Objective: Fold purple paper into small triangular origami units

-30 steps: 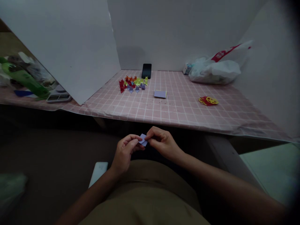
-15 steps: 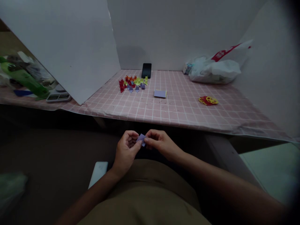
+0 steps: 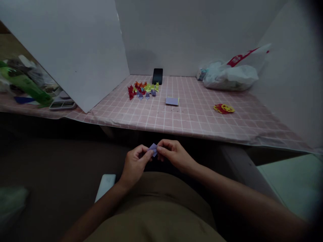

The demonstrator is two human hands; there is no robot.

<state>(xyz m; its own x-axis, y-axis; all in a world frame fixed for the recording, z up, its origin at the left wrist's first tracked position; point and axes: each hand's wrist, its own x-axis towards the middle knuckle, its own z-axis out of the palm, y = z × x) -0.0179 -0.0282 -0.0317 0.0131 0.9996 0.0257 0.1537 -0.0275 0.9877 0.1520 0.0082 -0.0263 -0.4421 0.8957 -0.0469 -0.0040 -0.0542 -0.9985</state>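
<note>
A small purple piece of folded paper (image 3: pixel 153 147) is held between my two hands above my lap, in front of the table edge. My left hand (image 3: pixel 135 163) pinches its left side, thumb on top. At the paper's right edge, the thumb and fingertips of my right hand (image 3: pixel 174 154) are closed on it. On the table lies a stack of purple paper sheets (image 3: pixel 172 101) with a yellow edge showing. Further left stands a cluster of small folded paper figures (image 3: pixel 142 89) in red, orange, yellow and purple.
The table (image 3: pixel 196 114) has a pink checked cloth. On it are a black phone (image 3: pixel 157 76), red and yellow cut-out shapes (image 3: pixel 224 108) and a white plastic bag (image 3: pixel 230 75). A white board (image 3: pixel 75 50) leans at left, near a scale (image 3: pixel 63 105). A white device (image 3: pixel 106 185) lies by my left forearm.
The fingers of my left hand have closed in more around the paper's left side. My right fingertips have shifted slightly to the paper's right edge. The things on the table are unchanged.
</note>
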